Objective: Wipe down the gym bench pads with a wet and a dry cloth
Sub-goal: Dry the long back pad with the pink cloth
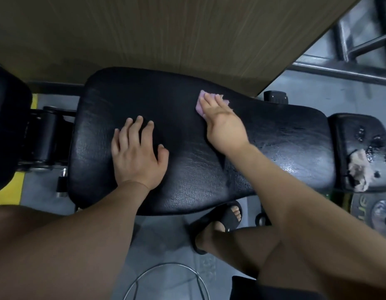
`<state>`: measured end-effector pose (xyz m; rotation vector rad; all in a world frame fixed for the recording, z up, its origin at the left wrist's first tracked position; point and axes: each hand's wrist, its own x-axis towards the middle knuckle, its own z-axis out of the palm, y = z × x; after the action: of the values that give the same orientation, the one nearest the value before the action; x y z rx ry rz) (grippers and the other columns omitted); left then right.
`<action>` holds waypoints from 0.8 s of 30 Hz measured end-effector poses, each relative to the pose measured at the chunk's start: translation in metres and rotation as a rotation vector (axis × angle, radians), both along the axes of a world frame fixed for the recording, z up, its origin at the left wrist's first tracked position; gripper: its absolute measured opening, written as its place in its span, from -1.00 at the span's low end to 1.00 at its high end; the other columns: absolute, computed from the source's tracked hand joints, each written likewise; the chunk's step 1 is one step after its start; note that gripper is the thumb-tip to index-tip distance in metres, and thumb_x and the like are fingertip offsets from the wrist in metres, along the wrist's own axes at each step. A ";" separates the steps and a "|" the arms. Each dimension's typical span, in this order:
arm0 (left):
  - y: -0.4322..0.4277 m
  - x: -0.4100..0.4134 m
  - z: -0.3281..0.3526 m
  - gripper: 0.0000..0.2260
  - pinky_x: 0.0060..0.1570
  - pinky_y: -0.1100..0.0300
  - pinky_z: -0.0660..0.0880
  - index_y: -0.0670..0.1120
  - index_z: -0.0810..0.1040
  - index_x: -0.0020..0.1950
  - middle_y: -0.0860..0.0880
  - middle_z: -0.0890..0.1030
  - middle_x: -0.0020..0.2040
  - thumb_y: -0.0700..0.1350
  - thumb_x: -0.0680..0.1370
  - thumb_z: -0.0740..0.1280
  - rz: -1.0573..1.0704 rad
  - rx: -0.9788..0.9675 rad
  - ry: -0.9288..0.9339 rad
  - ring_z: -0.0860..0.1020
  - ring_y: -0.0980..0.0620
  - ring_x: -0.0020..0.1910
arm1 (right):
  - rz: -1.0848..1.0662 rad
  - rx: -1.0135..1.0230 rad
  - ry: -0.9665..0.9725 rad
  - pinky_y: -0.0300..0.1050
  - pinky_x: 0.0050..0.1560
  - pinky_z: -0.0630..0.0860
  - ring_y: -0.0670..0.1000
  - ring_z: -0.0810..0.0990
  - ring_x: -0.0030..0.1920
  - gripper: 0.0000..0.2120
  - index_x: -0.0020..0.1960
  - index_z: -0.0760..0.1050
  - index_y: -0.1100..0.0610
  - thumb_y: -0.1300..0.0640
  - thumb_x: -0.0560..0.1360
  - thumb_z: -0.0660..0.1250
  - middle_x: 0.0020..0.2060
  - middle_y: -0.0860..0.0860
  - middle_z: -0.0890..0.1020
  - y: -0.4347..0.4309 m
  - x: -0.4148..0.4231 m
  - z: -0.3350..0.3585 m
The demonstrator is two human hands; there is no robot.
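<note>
Head view: a pink cloth (199, 108) is pressed flat on the black bench pad (187, 169) under the straight fingers of the right hand (224, 126), near the pad's 12 o'clock edge. The left hand (137, 154) is laid on the pad with its fingers spread, nothing gripped. The cloth lies at its 2 o'clock, apart.

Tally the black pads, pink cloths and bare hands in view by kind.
Black vinyl bench pads: 3, long middle pad, torn small pad, left-edge pad
Small pink cloth: 1
Bare hands: 2, left hand, right hand
Total: 6
</note>
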<state>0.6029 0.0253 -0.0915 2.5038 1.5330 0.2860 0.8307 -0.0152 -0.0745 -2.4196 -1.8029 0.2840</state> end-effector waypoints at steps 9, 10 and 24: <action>-0.001 0.001 0.002 -0.45 0.57 -0.14 0.04 -0.05 0.37 0.50 -0.09 0.31 0.55 0.11 0.54 0.13 -0.001 0.013 0.015 0.15 -0.11 0.59 | -0.182 -0.143 -0.084 0.05 0.48 0.32 0.24 0.26 0.53 -0.36 0.61 0.16 0.19 0.30 0.52 0.09 0.54 0.12 0.31 -0.010 0.007 0.002; -0.001 0.001 0.002 -0.45 0.58 -0.14 0.03 -0.05 0.37 0.50 -0.09 0.31 0.55 0.11 0.54 0.13 -0.002 0.010 0.014 0.14 -0.11 0.59 | -0.080 -0.139 -0.108 0.04 0.44 0.37 0.23 0.29 0.52 -0.34 0.61 0.16 0.19 0.28 0.50 0.04 0.52 0.10 0.34 -0.019 -0.006 -0.001; -0.006 0.000 0.003 -0.49 0.58 -0.13 0.03 -0.05 0.38 0.50 -0.09 0.32 0.55 0.07 0.56 0.17 0.002 0.009 -0.020 0.15 -0.09 0.59 | 0.166 -0.254 -0.043 0.05 0.45 0.40 0.23 0.38 0.48 -0.28 0.60 0.21 0.12 0.31 0.43 0.19 0.48 0.10 0.39 -0.067 -0.023 0.015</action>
<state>0.6026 0.0198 -0.0886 2.4987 1.5300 0.3185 0.8081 -0.0822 -0.0598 -2.4538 -2.1082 0.5093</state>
